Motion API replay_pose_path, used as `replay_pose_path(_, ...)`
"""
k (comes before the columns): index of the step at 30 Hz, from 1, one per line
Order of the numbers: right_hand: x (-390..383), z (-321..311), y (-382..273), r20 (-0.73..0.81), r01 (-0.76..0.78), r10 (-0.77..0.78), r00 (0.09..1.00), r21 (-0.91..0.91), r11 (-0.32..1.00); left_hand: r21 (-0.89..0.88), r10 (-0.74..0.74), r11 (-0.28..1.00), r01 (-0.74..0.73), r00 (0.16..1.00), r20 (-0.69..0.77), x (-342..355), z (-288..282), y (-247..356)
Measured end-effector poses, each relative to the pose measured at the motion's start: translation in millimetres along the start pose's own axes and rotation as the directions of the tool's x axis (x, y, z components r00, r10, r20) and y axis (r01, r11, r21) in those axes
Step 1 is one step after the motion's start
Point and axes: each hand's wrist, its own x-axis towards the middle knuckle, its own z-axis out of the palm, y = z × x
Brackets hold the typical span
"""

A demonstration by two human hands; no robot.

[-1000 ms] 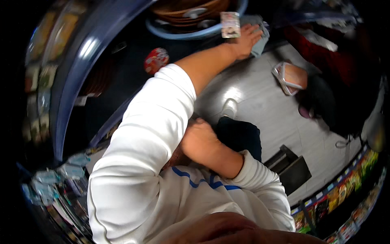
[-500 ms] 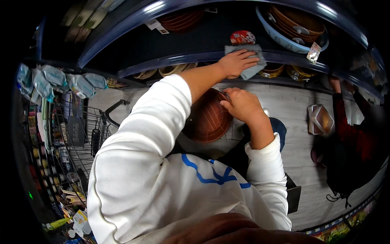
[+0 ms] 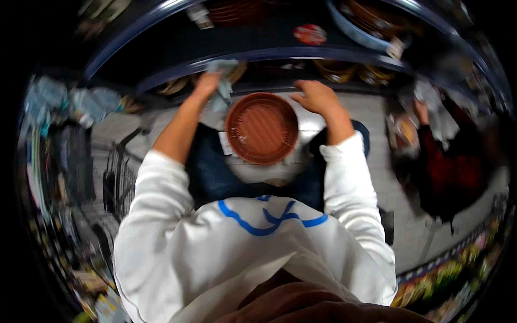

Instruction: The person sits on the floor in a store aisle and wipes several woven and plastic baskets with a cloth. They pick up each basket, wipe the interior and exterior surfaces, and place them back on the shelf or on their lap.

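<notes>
A round reddish-brown basket (image 3: 262,128) faces up between my knees, with a white tag (image 3: 225,144) at its left side. No hand touches it. My left hand (image 3: 208,84), smeared by motion, is closed on a grey-blue cloth (image 3: 221,89) at the front edge of the shelf (image 3: 258,55), up and left of the basket. The cloth hangs down from my fingers. To the right of the basket, my right hand (image 3: 319,100) is empty, its thumb and fingers apart. What the basket rests on is hidden.
The upper shelf holds a red round label (image 3: 310,34), a light-blue basket (image 3: 362,33) with brown baskets in it, and more brown baskets (image 3: 234,12). Below are yellowish baskets (image 3: 335,70). A wire shopping cart (image 3: 119,183) stands left. At right, a person in dark red (image 3: 451,167) works.
My left hand has moved left along the shelf with the cloth, away from the red label. My right hand has let go of the basket, which now lies face up, nearer the middle.
</notes>
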Motion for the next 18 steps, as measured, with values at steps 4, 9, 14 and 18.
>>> replay_pose_path(4, 12, 18, -6, 0.013, 0.061, -0.064, 0.998, 0.160, 0.985, -0.676, -0.053, 0.736, -0.026, 0.994, -0.095, -73, -2, 45)
replay_pose_path(9, 18, 26, -27, 0.077, -0.102, 0.083, 0.994, 0.928, 0.359, -0.488, 0.353, 0.726, -0.485, 0.871, -0.341, -122, 32, 90)
replay_pose_path(14, 13, 35, -49, 0.002, -0.038, -0.087, 0.996, 0.911, -0.411, 0.348, 0.899, 0.348, -0.870, 0.415, 0.138, -157, 60, 108)
replay_pose_path(18, 18, 37, -39, -0.051, -0.132, -0.244, 0.968, 0.728, -0.673, 0.120, 0.781, 0.553, -0.825, 0.563, 0.270, -177, 55, 111)
